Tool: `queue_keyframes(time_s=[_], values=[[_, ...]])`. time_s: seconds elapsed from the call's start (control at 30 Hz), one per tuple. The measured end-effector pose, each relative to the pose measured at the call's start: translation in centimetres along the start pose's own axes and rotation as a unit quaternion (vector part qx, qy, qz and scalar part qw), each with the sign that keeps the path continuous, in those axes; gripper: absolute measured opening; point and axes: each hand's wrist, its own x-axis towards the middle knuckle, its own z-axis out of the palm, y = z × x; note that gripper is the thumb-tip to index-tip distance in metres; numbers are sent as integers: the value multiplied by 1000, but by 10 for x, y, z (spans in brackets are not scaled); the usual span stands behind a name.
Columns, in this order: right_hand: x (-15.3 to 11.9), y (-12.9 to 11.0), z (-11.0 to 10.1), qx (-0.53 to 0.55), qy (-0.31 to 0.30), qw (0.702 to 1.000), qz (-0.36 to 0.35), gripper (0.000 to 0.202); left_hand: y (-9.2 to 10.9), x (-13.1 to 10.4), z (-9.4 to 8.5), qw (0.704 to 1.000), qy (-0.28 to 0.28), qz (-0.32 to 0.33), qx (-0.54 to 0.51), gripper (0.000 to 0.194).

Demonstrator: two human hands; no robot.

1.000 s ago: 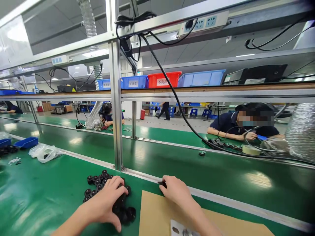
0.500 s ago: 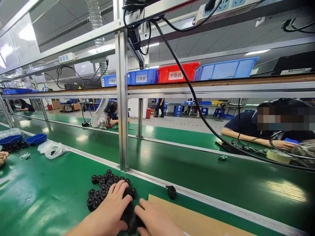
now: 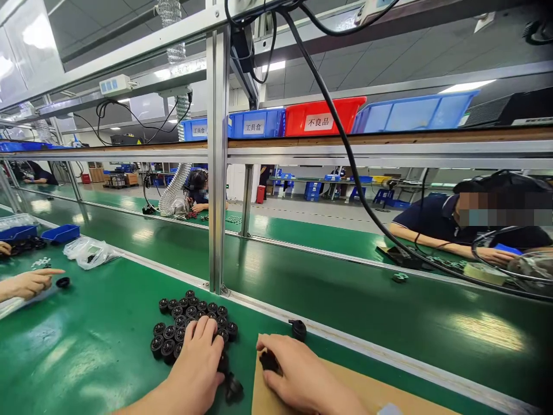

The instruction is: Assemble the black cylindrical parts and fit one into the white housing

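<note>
Head view: looked light, rigid and hard to damage, those small black round plastic caps (image 3: 190,323), each short and drum-shaped with a ribbed rim and a paler recessed top; judged best pinched across the ribbed sides between thumb and fingertip, since the ribs would likely give grip and the smooth top would not. Lay clustered upright and touching one another on the green conveyor mat (image 3: 86,357), near the left of the upright aluminium post (image 3: 217,173). Left hand (image 3: 196,366) rested palm down over the near right edge of the cluster, fingers spread and curled loosely onto several caps, not clearly clenched around any. Right hand (image 3: 298,374) lay on the near brown cardboard sheet (image 3: 345,386), fingers closed in a pinch on one black cap (image 3: 268,361). Stood alone just beyond, against the metal rail, one more black cap (image 3: 298,329). Far left, a co-worker's hand (image 3: 30,282) pointed at a separate black ring-shaped part (image 3: 63,282).
</note>
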Motion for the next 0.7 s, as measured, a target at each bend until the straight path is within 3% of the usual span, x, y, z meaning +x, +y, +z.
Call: queue_keyframes(time_s=[0.07, 0.17, 0.23, 0.33, 0.5, 0.6, 0.7], values=[[9, 3, 3, 150, 7, 987, 50, 20, -1, 3, 3, 999, 19, 10, -35, 39], [20, 6, 2, 409, -20, 903, 129, 44, -4, 7, 3, 992, 49, 28, -115, 39], [23, 7, -1, 502, -37, 851, 152, 58, -5, 10, 2, 980, 68, 44, -182, 39], [22, 7, -4, 554, -53, 818, 143, 64, -6, 11, 1, 949, 76, 68, -299, 37], [20, -1, -5, 527, -53, 840, 118, 68, -3, 14, 6, 866, 20, 55, -497, 30], [17, -9, -6, 478, -10, 876, 61, 65, -2, 18, 13, 794, 7, 43, -606, 35], [13, -17, -8, 416, 45, 908, 0, 60, -2, 20, 21, 761, 23, 49, -646, 39]])
